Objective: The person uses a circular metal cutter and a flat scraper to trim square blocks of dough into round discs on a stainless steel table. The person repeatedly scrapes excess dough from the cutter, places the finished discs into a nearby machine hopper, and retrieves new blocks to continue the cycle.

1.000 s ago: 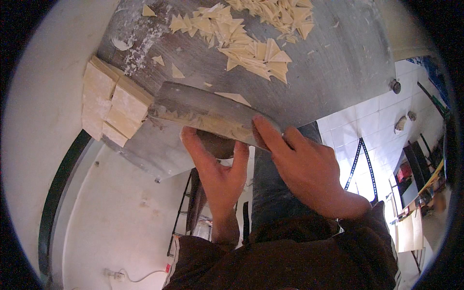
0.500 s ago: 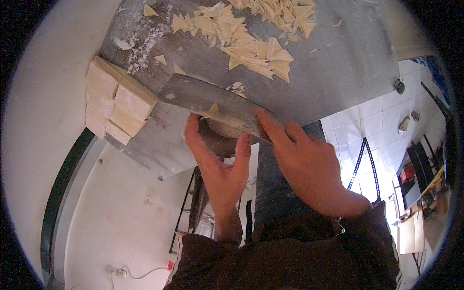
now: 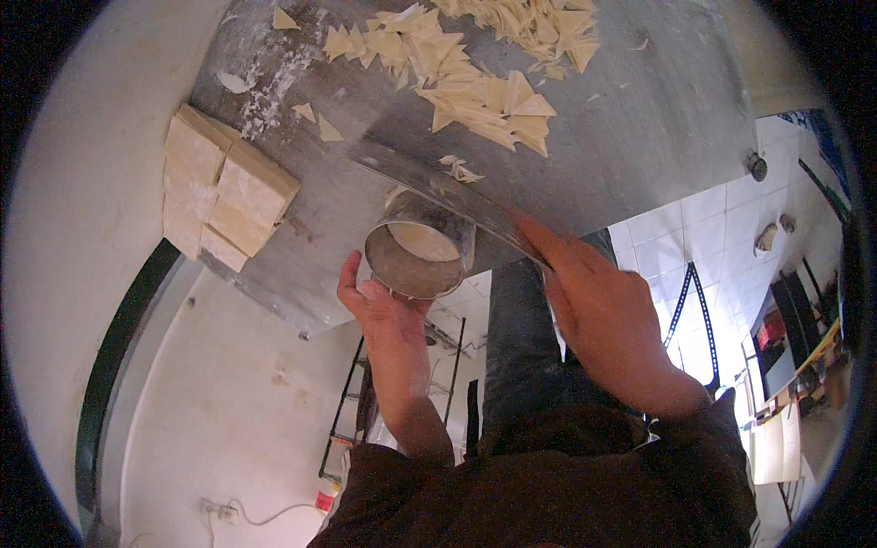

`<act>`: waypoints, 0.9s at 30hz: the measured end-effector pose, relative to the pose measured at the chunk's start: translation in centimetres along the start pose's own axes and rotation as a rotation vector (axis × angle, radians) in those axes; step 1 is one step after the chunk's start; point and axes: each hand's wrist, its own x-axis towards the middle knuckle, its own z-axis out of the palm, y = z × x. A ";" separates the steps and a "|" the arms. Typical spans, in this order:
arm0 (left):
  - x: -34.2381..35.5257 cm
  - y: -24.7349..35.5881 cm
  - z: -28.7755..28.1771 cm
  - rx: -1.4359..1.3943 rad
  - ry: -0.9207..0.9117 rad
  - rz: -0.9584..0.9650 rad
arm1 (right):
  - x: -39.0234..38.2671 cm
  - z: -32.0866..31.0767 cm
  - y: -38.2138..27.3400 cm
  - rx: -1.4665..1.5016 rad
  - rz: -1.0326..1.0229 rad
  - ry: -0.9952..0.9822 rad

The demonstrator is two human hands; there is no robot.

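My right hand (image 3: 603, 310) grips the handle end of a broad metal knife (image 3: 429, 183), its blade slanting up and left over the table. My left hand (image 3: 388, 315) is under a round metal tin (image 3: 416, 269) at the near table edge, fingers partly hidden behind its lower rim and thumb sticking out at the left. Tilted toward me, the tin's opening shows a pale, floury-looking patch inside. The knife passes just beyond the tin; whether they touch I cannot tell. A few small dough scraps (image 3: 461, 170) lie past the blade.
Piles of cut dough triangles (image 3: 498, 105) cover the far middle of the metal table (image 3: 639, 146). Stacked dough sheets (image 3: 247, 196) rest at the left edge by the wall. Loose triangles (image 3: 329, 130) and white flour (image 3: 265, 100) are scattered at the far left.
My left hand has moved down from the blade to below the tin, which now shows its opening. The knife has shifted slightly right with my right hand, uncovering a triangle at the left.
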 end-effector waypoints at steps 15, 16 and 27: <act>-0.2 -0.2 2.6 0.519 -0.067 0.450 | -2.8 1.3 1.6 -0.134 -0.216 0.151; -0.1 -0.3 2.7 0.468 -0.082 0.428 | -2.5 1.3 1.6 -0.174 -0.251 0.183; 0.4 0.0 2.2 0.653 -0.129 0.512 | 1.8 1.2 -0.7 -0.252 -0.272 0.227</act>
